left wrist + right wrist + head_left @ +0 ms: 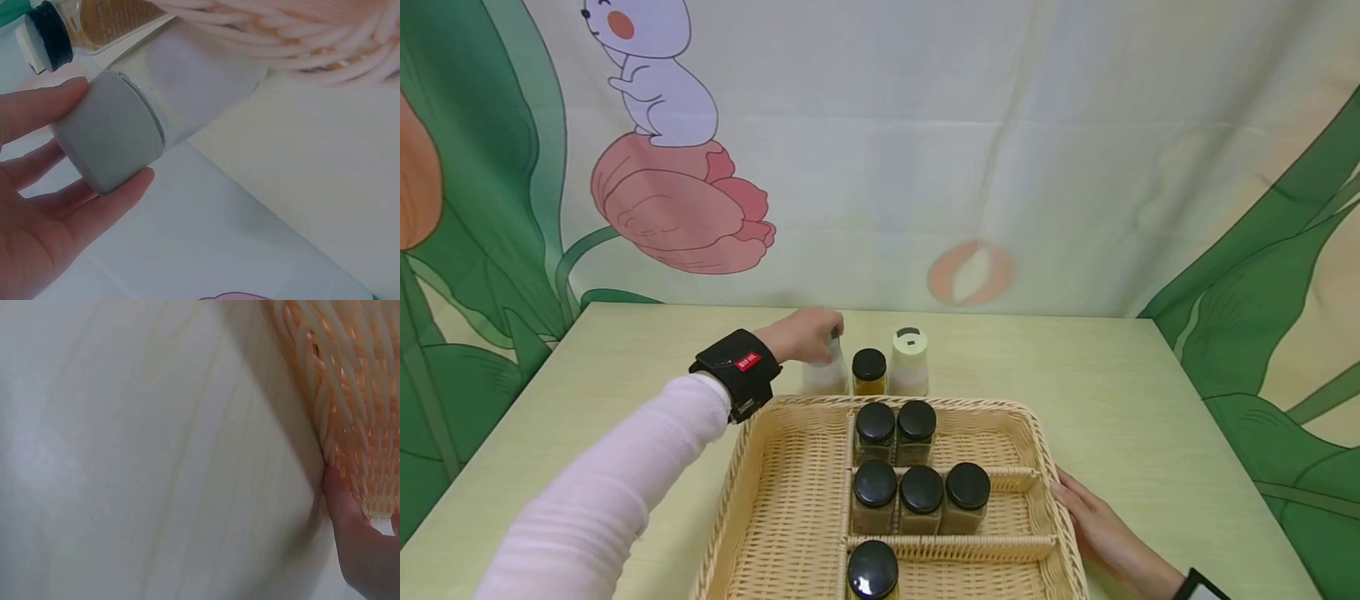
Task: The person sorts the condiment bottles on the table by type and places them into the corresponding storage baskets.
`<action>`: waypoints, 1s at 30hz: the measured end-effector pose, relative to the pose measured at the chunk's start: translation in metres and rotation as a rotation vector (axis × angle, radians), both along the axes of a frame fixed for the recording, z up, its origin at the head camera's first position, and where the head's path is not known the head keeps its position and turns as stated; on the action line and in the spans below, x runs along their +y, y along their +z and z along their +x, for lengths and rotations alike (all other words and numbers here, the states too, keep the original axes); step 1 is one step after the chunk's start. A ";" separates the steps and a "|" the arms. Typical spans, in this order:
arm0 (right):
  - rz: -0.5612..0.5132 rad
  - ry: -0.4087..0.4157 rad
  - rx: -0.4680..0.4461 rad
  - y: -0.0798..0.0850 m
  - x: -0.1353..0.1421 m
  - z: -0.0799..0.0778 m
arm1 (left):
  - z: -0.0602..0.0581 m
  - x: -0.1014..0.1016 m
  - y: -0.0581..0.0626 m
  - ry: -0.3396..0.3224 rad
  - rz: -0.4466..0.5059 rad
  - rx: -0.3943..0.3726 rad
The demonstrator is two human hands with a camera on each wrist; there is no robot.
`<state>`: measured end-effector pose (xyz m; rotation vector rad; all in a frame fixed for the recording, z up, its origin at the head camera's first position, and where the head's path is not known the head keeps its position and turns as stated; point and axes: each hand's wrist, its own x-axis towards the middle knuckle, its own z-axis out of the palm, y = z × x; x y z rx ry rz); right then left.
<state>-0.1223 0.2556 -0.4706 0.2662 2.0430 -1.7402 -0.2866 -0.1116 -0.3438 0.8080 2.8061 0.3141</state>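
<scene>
My left hand [808,335] grips a seasoning jar [825,372] by its cap, just behind the basket's far rim. In the left wrist view, thumb and fingers curl round that wide pale cap [109,131], above a see-through body with whitish contents. Beside it stands a black-capped jar [870,373] with yellow-brown contents, then another pale-capped jar [910,367]. My right hand [1101,529] holds the wicker basket [801,492] at its right side, the thumb [340,490] lying against the woven wall.
Black-lidded jars stand in the basket: two in the far right compartment [977,433], three in the middle right compartment [1011,508], and one jar [872,571] at the near end. The basket's dividers [951,546] are woven. A printed curtain [880,167] hangs behind the table [1150,417].
</scene>
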 end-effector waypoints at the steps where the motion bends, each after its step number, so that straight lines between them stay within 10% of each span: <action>1: 0.001 0.000 0.000 0.000 0.000 0.000 | 0.000 0.000 0.002 -0.003 0.000 -0.001; 30: 0.007 0.002 -0.014 0.000 0.001 -0.001 | 0.014 0.000 0.058 -0.040 -0.043 0.038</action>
